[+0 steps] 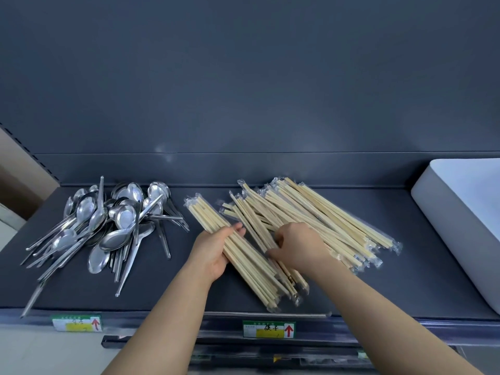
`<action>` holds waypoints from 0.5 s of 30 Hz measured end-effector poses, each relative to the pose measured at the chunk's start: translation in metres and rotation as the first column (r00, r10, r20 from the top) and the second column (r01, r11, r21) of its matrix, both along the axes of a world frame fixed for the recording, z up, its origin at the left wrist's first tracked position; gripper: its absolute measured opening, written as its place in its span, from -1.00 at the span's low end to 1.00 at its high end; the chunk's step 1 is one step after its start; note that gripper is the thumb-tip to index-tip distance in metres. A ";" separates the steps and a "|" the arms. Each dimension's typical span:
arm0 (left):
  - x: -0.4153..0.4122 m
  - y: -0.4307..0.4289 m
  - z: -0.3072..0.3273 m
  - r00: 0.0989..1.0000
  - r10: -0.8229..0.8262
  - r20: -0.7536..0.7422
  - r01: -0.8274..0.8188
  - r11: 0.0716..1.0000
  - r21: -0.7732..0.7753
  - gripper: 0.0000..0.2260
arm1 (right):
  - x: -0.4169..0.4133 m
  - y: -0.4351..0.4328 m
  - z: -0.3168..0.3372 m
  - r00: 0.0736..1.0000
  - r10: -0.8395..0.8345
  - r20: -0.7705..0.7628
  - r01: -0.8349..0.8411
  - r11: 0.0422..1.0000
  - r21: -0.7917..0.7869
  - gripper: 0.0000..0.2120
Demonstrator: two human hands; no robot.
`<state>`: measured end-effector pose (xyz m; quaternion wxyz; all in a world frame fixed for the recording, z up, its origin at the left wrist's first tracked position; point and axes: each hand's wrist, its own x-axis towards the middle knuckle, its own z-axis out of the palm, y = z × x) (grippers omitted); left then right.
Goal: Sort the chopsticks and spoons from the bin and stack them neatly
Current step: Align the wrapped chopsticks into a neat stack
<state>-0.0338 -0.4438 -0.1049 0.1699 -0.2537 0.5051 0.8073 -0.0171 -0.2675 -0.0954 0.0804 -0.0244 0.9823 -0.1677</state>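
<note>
Head view showed a dark grey shelf (pixel 167 282) and back panel (pixel 243 90). The left hand (pixel 213 250) and right hand (pixel 297 244) each gripped pale, plastic-wrapped chopsticks (pixel 311 209).

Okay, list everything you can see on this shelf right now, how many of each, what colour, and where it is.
spoons: a tangled pile, too many to count, silver metal, left part of the shelf.
loose chopsticks: a fanned heap, pale wood in clear wrappers, centre-right of the shelf.
chopstick bundle: one aligned bundle, same pale wood, front centre, between the hands.
bin: one, white, right edge, partly out of view.
shelf: one, dark grey, under everything.
labels: two, green and white with red arrows, on the shelf's front edge.
left hand: grips the bundle's left side.
right hand: fingers curled on the bundle's right side.
</note>
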 end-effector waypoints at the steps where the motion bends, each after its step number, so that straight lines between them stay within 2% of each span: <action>1: 0.001 -0.002 -0.001 1.000 -0.003 0.011 0.003 1.000 -0.003 -0.72 | -0.001 -0.004 0.001 1.000 0.009 0.013 -0.009 0.999 0.032 -0.71; 3: 0.003 -0.004 -0.004 1.000 0.001 0.031 -0.002 1.000 0.009 -0.73 | -0.006 -0.008 0.002 0.999 -0.006 0.049 0.005 1.000 0.025 -0.73; 6: 0.006 -0.008 -0.006 0.999 0.006 0.043 -0.008 0.999 0.035 -0.89 | -0.013 -0.002 0.000 0.993 -0.045 0.108 0.054 0.995 -0.083 -0.78; 8: 0.007 -0.008 -0.005 0.999 -0.007 0.040 0.005 0.999 0.037 -0.91 | -0.016 0.003 0.000 0.989 -0.070 0.130 0.090 0.984 -0.157 -0.82; 13: 0.006 -0.002 -0.001 0.999 -0.013 0.030 0.012 0.999 0.036 -0.91 | -0.019 0.007 0.000 0.989 -0.038 0.144 0.051 0.995 -0.088 -0.79; 15: 0.006 -0.001 -0.001 1.000 -0.018 0.025 0.017 0.999 0.032 -0.86 | -0.019 0.008 0.002 0.988 -0.031 0.151 0.048 0.993 -0.111 -0.75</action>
